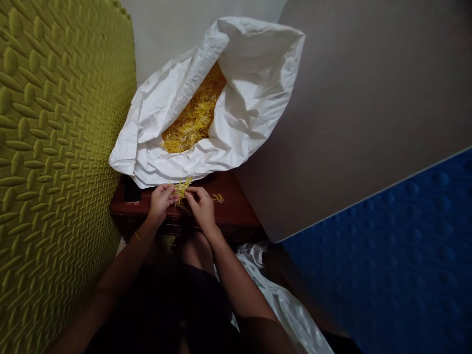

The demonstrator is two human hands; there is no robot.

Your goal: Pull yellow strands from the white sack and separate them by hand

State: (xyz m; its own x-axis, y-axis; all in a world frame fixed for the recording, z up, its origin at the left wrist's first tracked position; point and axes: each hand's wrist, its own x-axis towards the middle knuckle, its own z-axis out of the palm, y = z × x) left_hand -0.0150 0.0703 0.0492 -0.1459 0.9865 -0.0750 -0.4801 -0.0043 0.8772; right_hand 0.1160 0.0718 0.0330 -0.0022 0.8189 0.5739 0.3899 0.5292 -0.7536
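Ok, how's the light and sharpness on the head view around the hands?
Head view: the white bag is brightly lit; the left hand and right hand pinching yellow strands sit dimmer but readable; the lap below is deep shadow; the frame edges look warped.

Your left hand [161,200] and right hand [202,209] are bare, and so are both forearms, uncovered down towards the frame's edge between 5 and 7 o'clock. Whether the darker band there is a short sleeve or shadow is hard to tell. On your left wrist, at about 7 o'clock from the hand, you wear a thin bracelet [138,238], gold-orange, too small to tell beads from links. A dark garment [165,305], nearly black, covers your lap, its cut lost in shadow. One bare knee [197,253] shows at 6 o'clock from your right hand.
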